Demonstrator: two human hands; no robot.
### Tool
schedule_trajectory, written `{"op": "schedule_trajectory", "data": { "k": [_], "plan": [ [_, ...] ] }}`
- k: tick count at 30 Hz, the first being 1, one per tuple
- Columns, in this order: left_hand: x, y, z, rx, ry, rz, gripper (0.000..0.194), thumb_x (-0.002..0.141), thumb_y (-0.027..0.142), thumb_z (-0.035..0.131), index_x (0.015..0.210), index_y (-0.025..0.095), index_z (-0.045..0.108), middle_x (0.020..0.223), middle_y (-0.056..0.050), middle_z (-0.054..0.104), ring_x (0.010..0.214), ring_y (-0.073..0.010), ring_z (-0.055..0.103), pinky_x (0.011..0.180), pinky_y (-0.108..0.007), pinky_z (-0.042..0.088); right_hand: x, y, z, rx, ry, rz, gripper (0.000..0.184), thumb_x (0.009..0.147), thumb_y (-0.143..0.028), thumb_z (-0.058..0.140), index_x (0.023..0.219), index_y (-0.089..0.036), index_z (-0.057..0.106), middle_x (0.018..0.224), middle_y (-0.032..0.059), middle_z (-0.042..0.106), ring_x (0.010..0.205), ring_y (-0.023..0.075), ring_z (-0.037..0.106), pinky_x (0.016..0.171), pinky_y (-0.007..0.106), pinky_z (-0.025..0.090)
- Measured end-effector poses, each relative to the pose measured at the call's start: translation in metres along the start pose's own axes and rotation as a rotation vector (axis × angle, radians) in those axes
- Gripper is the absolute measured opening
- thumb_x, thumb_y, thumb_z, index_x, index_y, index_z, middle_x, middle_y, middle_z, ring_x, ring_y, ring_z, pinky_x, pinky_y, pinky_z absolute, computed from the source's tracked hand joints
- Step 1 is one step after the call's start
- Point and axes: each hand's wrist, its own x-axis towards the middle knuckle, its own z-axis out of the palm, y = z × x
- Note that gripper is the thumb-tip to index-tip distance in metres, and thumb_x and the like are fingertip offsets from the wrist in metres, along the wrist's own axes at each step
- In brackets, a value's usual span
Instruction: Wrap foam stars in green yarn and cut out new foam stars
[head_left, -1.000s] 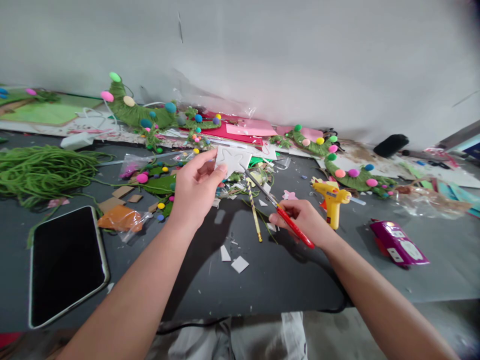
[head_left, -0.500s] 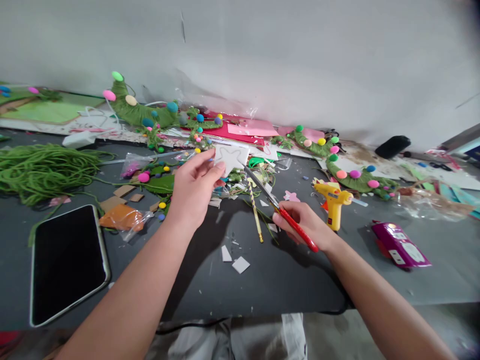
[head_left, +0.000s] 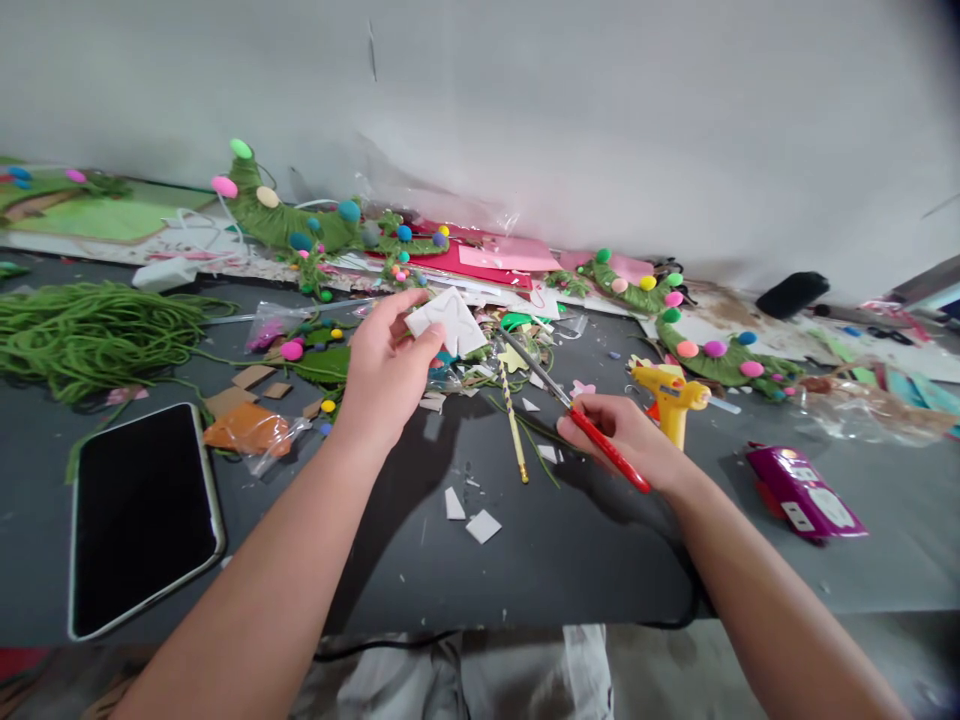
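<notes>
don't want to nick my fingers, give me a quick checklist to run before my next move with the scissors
1. Left hand has a firm-looking pinch on the white piece: ok.
2. Star outline readable: ok, though the hand partly covers it.
3. Right hand on the red-handled scissors: ok.
4. Blades away from the left hand: ok, a gap shows in this view.
5. Blades open: cannot tell, too small here.
6. Table below cleared: not ok, white scraps and a striped pencil lie there.
</notes>
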Motion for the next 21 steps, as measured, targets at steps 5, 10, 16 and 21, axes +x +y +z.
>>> {"op": "schedule_trajectory", "data": {
  "k": [5, 10, 16, 21],
  "plan": [
    [0.0012, 0.0023, -0.0026, 0.016, -0.026, 0.056, 0.038, 0.072, 0.025, 0.09, 0.107, 0.019, 0.078, 0.091, -0.005, 0.079, 0.084, -0.0211, 0.075, 0.072, -0.03, 0.061, -0.0004, 0.0039, -0.0003, -0.056, -0.051, 0.007, 0.058, 0.08, -0.065, 0.086, 0.071, -0.021, 0.049, 0.066, -0.0066, 0.04, 0.064, 0.0112, 0.035, 0.059, 0.027, 0.029],
    [-0.0005, 0.003, -0.0031, 0.03, -0.048, 0.1, 0.036, 0.077, 0.022, 0.087, 0.112, 0.024, 0.083, 0.08, -0.001, 0.076, 0.071, -0.0157, 0.068, 0.063, -0.027, 0.055, -0.0007, 0.0045, 0.0002, -0.075, -0.075, 0.002, 0.054, 0.082, -0.061, 0.086, 0.072, -0.021, 0.049, 0.068, -0.0066, 0.04, 0.065, 0.0116, 0.035, 0.059, 0.027, 0.03],
    [0.0021, -0.0001, -0.0027, -0.02, -0.031, 0.06, 0.042, 0.074, 0.024, 0.087, 0.115, 0.019, 0.075, 0.094, -0.006, 0.079, 0.08, -0.0198, 0.073, 0.068, -0.03, 0.057, -0.0018, 0.0066, 0.0004, -0.145, -0.06, -0.002, 0.052, 0.083, -0.059, 0.084, 0.073, -0.022, 0.049, 0.068, -0.0067, 0.04, 0.064, 0.0118, 0.035, 0.059, 0.028, 0.03],
    [0.0022, 0.0008, -0.0026, -0.023, -0.029, 0.073, 0.037, 0.074, 0.026, 0.088, 0.108, 0.019, 0.074, 0.092, -0.005, 0.079, 0.081, -0.0195, 0.073, 0.071, -0.03, 0.059, -0.0019, 0.008, 0.0005, -0.156, -0.069, -0.001, 0.049, 0.083, -0.056, 0.085, 0.075, -0.023, 0.05, 0.069, -0.0065, 0.042, 0.064, 0.0124, 0.037, 0.059, 0.028, 0.032]
  ]
}}
